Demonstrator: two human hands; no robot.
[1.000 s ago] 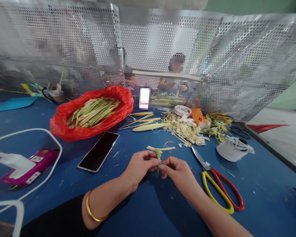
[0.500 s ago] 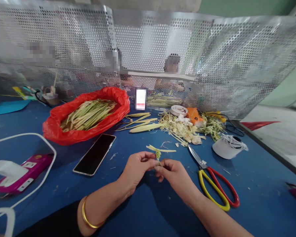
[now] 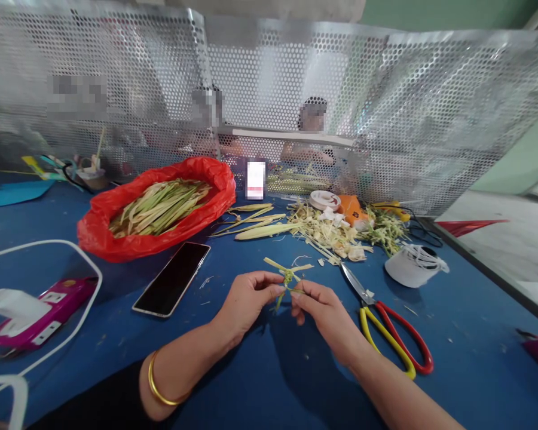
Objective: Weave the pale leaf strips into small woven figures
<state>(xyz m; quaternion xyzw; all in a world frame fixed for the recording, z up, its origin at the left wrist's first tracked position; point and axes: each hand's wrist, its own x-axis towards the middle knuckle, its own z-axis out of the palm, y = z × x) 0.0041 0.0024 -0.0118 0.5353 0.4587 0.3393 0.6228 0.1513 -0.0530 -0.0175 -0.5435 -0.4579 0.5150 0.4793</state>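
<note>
A small green braided piece of plant strips (image 3: 287, 276) is held between my two hands above the blue table (image 3: 260, 382). My left hand (image 3: 251, 298) pinches its left side between thumb and fingers. With thumb and forefinger, my right hand (image 3: 316, 304) grips a thin strip that runs out from the braid's lower right. Loose strip ends stick out above and below the braid. Scissors (image 3: 363, 292) with one yellow and one red handle lie just right of my right hand.
A red plastic bag (image 3: 89, 230) full of long leaf strips stands at the back left, behind a dark phone (image 3: 173, 280). Plant scraps (image 3: 336, 236), a tape roll (image 3: 325, 200) and a white string spool (image 3: 412, 269) lie right. A purple power strip (image 3: 49, 310) and perforated metal partition (image 3: 278, 77) border the area.
My right hand has drawn slightly right, away from my left, pulling a strip out of the braid. The braid has turned, and its strip ends now spread in several directions.
</note>
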